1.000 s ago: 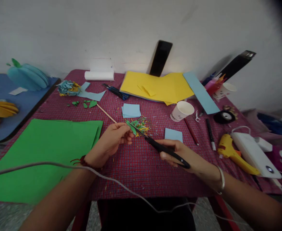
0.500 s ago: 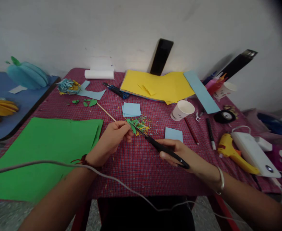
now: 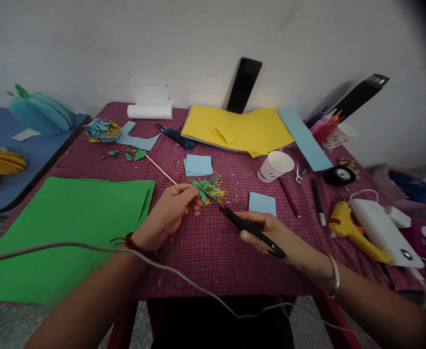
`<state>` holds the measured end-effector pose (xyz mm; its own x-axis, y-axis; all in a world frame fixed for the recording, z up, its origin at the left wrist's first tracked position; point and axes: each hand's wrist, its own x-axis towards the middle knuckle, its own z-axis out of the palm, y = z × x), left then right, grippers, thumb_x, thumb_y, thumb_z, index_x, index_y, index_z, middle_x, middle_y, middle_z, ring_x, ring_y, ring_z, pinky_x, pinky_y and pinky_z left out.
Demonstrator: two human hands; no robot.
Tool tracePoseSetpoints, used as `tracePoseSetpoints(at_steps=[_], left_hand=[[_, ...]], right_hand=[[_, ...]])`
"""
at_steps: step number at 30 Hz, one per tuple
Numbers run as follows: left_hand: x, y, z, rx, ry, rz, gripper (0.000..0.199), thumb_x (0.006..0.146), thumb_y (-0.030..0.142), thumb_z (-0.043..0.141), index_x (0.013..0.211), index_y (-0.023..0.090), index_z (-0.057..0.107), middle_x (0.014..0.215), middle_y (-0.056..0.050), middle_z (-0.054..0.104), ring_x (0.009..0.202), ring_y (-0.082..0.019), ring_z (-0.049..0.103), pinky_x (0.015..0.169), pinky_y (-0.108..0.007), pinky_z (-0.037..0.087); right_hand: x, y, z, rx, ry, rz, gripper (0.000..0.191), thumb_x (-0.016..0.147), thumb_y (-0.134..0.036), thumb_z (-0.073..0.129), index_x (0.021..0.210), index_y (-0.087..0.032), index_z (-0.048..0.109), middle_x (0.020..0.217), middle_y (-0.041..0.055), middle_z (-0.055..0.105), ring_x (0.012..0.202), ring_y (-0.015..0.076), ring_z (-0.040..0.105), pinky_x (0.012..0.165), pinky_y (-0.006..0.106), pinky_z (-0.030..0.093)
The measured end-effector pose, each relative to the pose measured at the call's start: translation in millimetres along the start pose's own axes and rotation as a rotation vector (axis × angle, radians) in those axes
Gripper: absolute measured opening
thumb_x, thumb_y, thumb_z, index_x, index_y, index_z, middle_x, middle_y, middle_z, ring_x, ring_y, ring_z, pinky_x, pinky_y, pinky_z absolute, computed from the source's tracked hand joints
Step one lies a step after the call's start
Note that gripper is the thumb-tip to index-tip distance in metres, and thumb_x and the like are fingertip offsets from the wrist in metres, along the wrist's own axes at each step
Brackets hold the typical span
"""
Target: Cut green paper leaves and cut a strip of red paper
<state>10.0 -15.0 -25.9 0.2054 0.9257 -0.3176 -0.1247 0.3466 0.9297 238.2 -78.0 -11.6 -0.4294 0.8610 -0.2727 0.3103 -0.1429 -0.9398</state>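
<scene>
Green paper (image 3: 67, 232) matt, smooth; scissor blades (image 3: 211, 198) metal

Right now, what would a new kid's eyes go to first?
Probably the big green sheet, flat at the near left. Next, the bright yellow paper at the back, with a black slab behind it. In the middle, the right hand holds black scissors to a green scrap in the left hand.

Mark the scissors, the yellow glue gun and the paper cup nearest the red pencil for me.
Scissors (image 3: 251, 230): head view, black handle.
Yellow glue gun (image 3: 367, 245): head view, handle.
Paper cup (image 3: 270, 170): head view, outer wall.
</scene>
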Motion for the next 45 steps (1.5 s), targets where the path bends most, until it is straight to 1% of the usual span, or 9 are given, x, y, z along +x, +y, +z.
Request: tracePoseSetpoints(at_steps=[3,7,15,19,22,28,34,40,45], left_hand=[[-0.4,0.7,-0.5,0.002,0.015,-0.003,0.019,0.072,0.023,0.058,0.055,0.015,0.058,0.054,0.001,0.06,0.045,-0.007,0.054,0.045,-0.019,0.042],[-0.6,0.7,-1.2,-0.02,0.01,-0.003,0.018,0.072,0.023,0.058,0.056,0.015,0.057,0.053,0.001,0.059,0.045,-0.008,0.053,0.046,-0.02,0.045],[-2.0,1.6,0.9,-0.093,0.027,0.001,0.014,0.065,0.02,0.064,0.058,0.016,0.052,0.053,0.002,0.059,0.049,-0.009,0.057,0.05,-0.022,0.05],[-0.5,2.8,-4.5,-0.161,-0.01,0.0,0.02,0.062,0.019,0.069,0.058,0.017,0.049,0.055,0.002,0.06,0.052,-0.01,0.058,0.052,-0.022,0.051],[-0.5,5.0,-7.6,-0.159,-0.041,-0.011,0.022,0.061,0.018,0.07,0.059,0.017,0.049,0.053,0.004,0.057,0.048,-0.008,0.055,0.047,-0.02,0.047],[-4.4,5.8,-6.5,-0.087,-0.101,-0.065,0.012,0.062,0.018,0.067,0.066,0.017,0.056,0.049,0.005,0.054,0.042,-0.006,0.048,0.04,-0.016,0.037],[-3.4,1.8,-6.2,-0.005,-0.14,-0.127,0.008,0.063,0.019,0.068,0.067,0.016,0.061,0.049,0.004,0.055,0.041,-0.005,0.046,0.041,-0.017,0.035],[-3.0,1.7,-6.3,0.063,-0.143,-0.17,0.006,0.066,0.017,0.067,0.071,0.016,0.066,0.048,0.003,0.055,0.04,-0.006,0.046,0.041,-0.019,0.035],[-3.3,1.0,-5.9,0.071,-0.16,-0.163,0.005,0.065,0.016,0.066,0.07,0.016,0.066,0.048,0.002,0.054,0.04,-0.007,0.046,0.041,-0.019,0.035]], right_hand=[[-0.3,1.3,1.4,0.027,-0.008,0.024,0.056,0.082,-0.051,0.066,0.125,-0.014,0.062,0.064,-0.0025,0.049,0.053,0.0086,0.036,0.047,0.023,0.029],[-1.2,-1.3,4.4,0.067,0.002,0.062,0.057,0.081,-0.049,0.067,0.125,-0.014,0.061,0.058,-0.0057,0.041,0.05,0.008,0.032,0.046,0.022,0.026],[-2.0,-3.2,4.5,0.101,-0.031,0.096,0.059,0.082,-0.05,0.066,0.128,-0.014,0.057,0.058,-0.007,0.039,0.047,0.0065,0.028,0.042,0.022,0.021],[-7.2,-4.8,-5.8,0.078,-0.082,0.069,0.064,0.084,-0.055,0.062,0.133,-0.015,0.051,0.071,-0.0015,0.049,0.055,0.0084,0.037,0.047,0.022,0.03],[-11.6,-8.8,-15.6,0.033,-0.106,0.056,0.061,0.086,-0.054,0.06,0.133,-0.016,0.051,0.08,0.002,0.053,0.062,0.0102,0.042,0.054,0.024,0.036],[-16.0,-12.5,-26.0,-0.01,-0.162,0.087,0.058,0.085,-0.052,0.062,0.128,-0.015,0.055,0.085,0.0029,0.054,0.061,0.0087,0.042,0.053,0.023,0.035],[-19.1,-11.6,-26.4,0.065,-0.147,0.123,0.056,0.083,-0.054,0.063,0.121,-0.013,0.057,0.077,0.0003,0.052,0.056,0.0072,0.038,0.048,0.022,0.03],[-18.9,-16.7,-27.6,0.079,-0.201,0.093,0.045,0.085,-0.054,0.06,0.104,-0.013,0.06,0.07,-0.0025,0.046,0.053,0.0064,0.037,0.045,0.021,0.03],[-19.1,-14.8,-26.0,0.092,-0.185,0.108,0.045,0.085,-0.053,0.061,0.105,-0.013,0.06,0.066,-0.0036,0.046,0.052,0.0067,0.037,0.044,0.02,0.03]])
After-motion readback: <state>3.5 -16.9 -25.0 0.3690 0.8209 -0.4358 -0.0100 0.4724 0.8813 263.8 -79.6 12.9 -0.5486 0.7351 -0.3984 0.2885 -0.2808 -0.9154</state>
